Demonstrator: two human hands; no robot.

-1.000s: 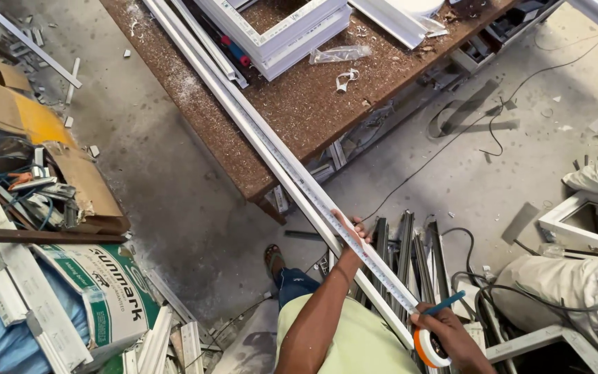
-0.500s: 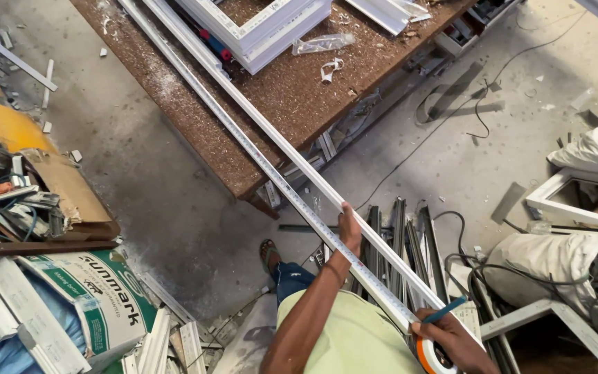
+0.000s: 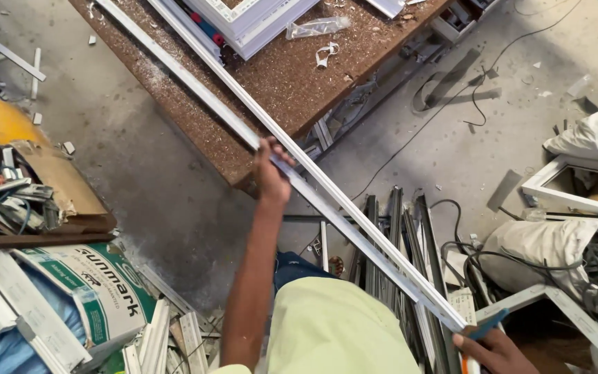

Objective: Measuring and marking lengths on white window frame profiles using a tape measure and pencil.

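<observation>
The left hand [image 3: 271, 173] was closed around a long white plastic strip [image 3: 354, 225], gripping it just off the near corner of the workbench [image 3: 195, 118]. The arm reached out straight from a pale green shirt [image 3: 340, 332]. The strip ran slantwise from the far left edge of the workbench, over its near corner, and down toward the lower right, where its near end met the right hand [image 3: 489, 350]. A second white strip [image 3: 223, 66] lay right alongside it on the workbench top.

The right hand sat at the bottom edge of the view, fingers curled around a blue-handled tool [image 3: 487, 324] with an orange part beneath it, just at the end of the strip. How tightly it held could not be told, since most of the hand was cut off.

On the workbench, scattered with shavings, a white window frame [image 3: 257, 21] lay near the far edge. On the floor under the strip lay a bundle of dark metal bars [image 3: 396, 235]. A torn cardboard box [image 3: 57, 187] and a printed sack [image 3: 98, 291] lay to the left, and black cables [image 3: 479, 97] trailed across the concrete at the right.
</observation>
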